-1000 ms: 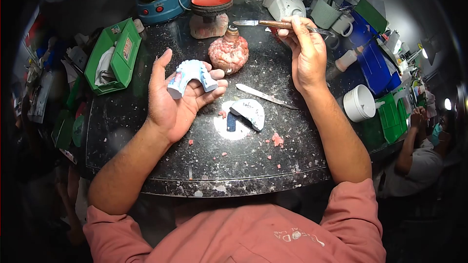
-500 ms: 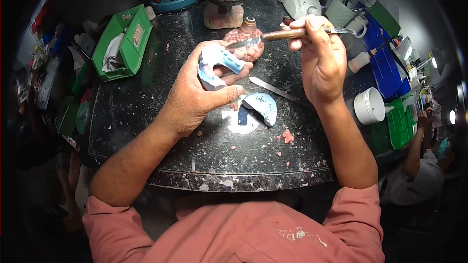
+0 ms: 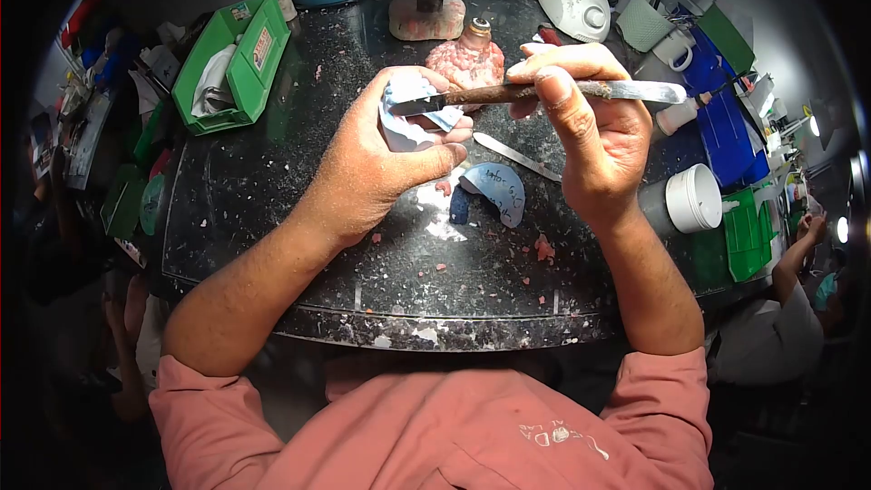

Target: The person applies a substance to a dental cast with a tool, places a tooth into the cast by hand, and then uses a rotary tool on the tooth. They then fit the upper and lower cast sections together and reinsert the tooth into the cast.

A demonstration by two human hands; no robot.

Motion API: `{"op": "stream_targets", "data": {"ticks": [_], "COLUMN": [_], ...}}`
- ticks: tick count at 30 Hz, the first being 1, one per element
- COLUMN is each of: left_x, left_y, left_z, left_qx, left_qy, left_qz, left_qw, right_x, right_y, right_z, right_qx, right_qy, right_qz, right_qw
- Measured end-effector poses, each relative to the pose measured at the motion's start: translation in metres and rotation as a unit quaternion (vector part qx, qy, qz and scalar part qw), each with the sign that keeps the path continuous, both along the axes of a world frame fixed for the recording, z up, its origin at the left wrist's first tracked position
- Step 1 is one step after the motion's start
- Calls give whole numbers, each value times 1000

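Evidently the left hand [image 3: 386, 159] is curled around a pale-blue dental cast [image 3: 399, 134], fingers behind it and thumb along its near side, a cradle that steadies the cast while leaving its upper face exposed towards the other hand. The right hand [image 3: 599, 132] pinches a wooden-handled wax knife [image 3: 485, 93] between thumb and fingers, much like a pencil, which probably favours fine control over force. Its dark blade reaches across the cast inside the left grip; whether it touches the surface I cannot tell. The knife's broad pale end juts out beyond the right grip, away from the cast.

Just beyond the cradled cast sits a burner bottle [image 3: 464, 65] crusted with pink wax, within easy reach of both hands. Between the hands, nearer the body, lie a flat metal blade [image 3: 517, 156] and a half-round blue plaster piece [image 3: 495, 189] bearing handwriting, both apart from either grip.
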State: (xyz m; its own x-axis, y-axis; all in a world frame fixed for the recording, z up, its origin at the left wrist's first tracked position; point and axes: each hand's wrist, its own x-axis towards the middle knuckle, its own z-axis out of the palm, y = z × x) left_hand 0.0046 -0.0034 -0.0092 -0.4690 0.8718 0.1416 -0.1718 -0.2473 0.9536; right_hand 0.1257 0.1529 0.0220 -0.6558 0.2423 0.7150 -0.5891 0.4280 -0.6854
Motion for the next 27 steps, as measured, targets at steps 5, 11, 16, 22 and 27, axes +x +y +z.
{"op": "stream_targets", "data": {"ticks": [5,11,16,22,27], "left_x": [1,0,2,3,2], "left_y": [0,-1,-1,0,1], "left_z": [1,1,3,5,2], "left_qx": [5,-7,-5,-9,3], "left_qy": [-19,-2,29,65,98], "left_qz": [0,-7,3,17,23], "left_qw": [1000,1000,1000,998,995], "right_x": [1,1,1,0,-2], "right_y": [3,3,-1,-1,1], "right_z": [1,2,-1,2,1], "right_qx": [85,113,-9,-22,-65], "right_qy": [19,17,7,-11,8], "right_qz": [-30,-36,10,5,31], "right_qw": [996,993,1000,1000,997]}}
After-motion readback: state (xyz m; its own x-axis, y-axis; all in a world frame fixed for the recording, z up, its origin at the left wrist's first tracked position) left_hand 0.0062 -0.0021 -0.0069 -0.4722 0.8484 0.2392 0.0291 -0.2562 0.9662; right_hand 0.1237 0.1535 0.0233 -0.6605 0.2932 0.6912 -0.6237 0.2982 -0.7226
